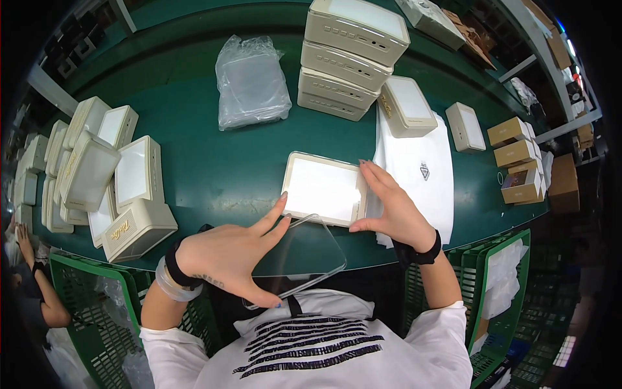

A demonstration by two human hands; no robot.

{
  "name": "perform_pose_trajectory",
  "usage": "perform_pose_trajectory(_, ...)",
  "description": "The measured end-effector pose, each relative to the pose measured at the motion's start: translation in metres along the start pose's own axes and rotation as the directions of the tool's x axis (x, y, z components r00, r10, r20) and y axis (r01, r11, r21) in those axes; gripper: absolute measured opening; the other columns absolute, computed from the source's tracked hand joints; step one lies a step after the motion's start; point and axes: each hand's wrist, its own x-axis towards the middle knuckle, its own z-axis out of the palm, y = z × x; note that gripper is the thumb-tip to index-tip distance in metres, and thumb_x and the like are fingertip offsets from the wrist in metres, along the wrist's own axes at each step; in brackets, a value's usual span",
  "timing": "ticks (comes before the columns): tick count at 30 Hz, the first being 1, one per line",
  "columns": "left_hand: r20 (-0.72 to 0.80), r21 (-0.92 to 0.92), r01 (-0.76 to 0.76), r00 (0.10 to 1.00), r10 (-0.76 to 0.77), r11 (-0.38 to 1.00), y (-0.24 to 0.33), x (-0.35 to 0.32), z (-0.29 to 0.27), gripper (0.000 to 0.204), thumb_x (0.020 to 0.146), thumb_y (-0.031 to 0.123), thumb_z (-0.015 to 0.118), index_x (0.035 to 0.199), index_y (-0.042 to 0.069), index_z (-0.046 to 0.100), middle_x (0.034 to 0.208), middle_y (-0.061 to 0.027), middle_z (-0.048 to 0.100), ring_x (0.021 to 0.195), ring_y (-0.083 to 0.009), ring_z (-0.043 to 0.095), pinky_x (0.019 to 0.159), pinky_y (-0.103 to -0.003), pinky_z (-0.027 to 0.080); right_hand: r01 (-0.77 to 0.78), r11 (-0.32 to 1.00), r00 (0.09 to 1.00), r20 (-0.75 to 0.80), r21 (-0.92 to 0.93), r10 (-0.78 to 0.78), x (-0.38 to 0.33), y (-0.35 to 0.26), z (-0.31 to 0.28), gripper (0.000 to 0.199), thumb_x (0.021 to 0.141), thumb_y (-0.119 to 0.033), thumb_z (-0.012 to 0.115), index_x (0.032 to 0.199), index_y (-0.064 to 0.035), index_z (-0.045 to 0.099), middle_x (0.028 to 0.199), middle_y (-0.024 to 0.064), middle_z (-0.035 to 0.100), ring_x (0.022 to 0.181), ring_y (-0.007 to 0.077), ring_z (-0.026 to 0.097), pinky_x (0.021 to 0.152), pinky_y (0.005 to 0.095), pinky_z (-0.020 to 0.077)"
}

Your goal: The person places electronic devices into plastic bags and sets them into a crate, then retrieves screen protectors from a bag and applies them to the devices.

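Note:
A cream box-shaped device (324,189) with a white panel on top lies on the green table in front of me. My right hand (395,211) spans its right end, fingers at the far corner and thumb at the near one. Between the thumb and fingers of my left hand (230,256) is a clear plastic cover (308,256), tilted at the table's near edge. The left fingertips reach the device's near left corner. A folded white cloth (424,175) lies just right of the device.
Cream devices are stacked at the back (346,61) and heaped at the left (139,172). A bundle in clear plastic (253,84) lies behind. Small tan boxes (518,155) stand far right. Green crates (97,292) flank me. Another person's hand (26,245) is at far left.

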Motion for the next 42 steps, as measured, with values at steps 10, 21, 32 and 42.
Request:
perform_pose_trajectory(10, 0.152, 0.060, 0.033, 0.987, -0.042, 0.998, -0.019, 0.020, -0.025, 0.119, 0.060, 0.066, 0.069, 0.130, -0.021, 0.028, 0.145, -0.0357, 0.009, 0.059, -0.0347, 0.058, 0.062, -0.033, 0.051, -0.051, 0.993, 0.984, 0.165, -0.110, 0.069, 0.024, -0.002, 0.000, 0.110, 0.052, -0.036, 0.084, 0.137, 0.0068, 0.030, 0.142, 0.0273, 0.032, 0.132, 0.0368, 0.033, 0.110, 0.0504, 0.0240)
perform_pose_trajectory(21, 0.146, -0.011, 0.000, 0.989, 0.002, 1.000, -0.043, 0.020, -0.032, 0.120, 0.060, 0.063, 0.072, 0.133, -0.019, 0.024, 0.146, -0.0349, 0.005, 0.058, -0.0343, 0.058, 0.062, -0.033, 0.051, -0.026, 0.929, 0.940, 0.307, -0.369, 0.148, 0.054, -0.014, 0.000, 0.108, 0.053, -0.034, 0.084, 0.136, 0.0103, 0.029, 0.141, 0.0304, 0.030, 0.130, 0.0389, 0.036, 0.112, 0.0512, 0.0193)
perform_pose_trajectory(32, -0.112, -0.040, 0.010, 0.994, -0.014, 0.999, -0.034, -0.004, -0.006, 0.118, 0.059, 0.058, 0.074, 0.135, -0.016, 0.022, 0.147, -0.0326, 0.010, 0.062, -0.0349, 0.059, 0.062, -0.034, 0.051, 0.310, 0.941, 0.852, 0.480, -0.137, -0.211, 0.110, -0.045, 0.018, 0.106, 0.059, -0.025, 0.083, 0.138, 0.0121, 0.022, 0.146, 0.0296, 0.019, 0.135, 0.0423, 0.025, 0.112, 0.0486, 0.0201)
perform_pose_trajectory(42, -0.024, -0.006, 0.063, 0.998, -0.063, 0.998, -0.038, 0.004, -0.013, 0.114, 0.060, 0.053, 0.074, 0.136, -0.015, 0.023, 0.146, -0.0321, 0.016, 0.064, -0.0362, 0.060, 0.063, -0.038, 0.051, 0.212, 0.934, 0.839, 0.544, -0.287, -0.023, 0.121, -0.061, 0.020, 0.107, 0.059, -0.026, 0.083, 0.140, 0.0073, 0.023, 0.144, 0.0315, 0.019, 0.134, 0.0457, 0.022, 0.109, 0.0548, 0.0226)
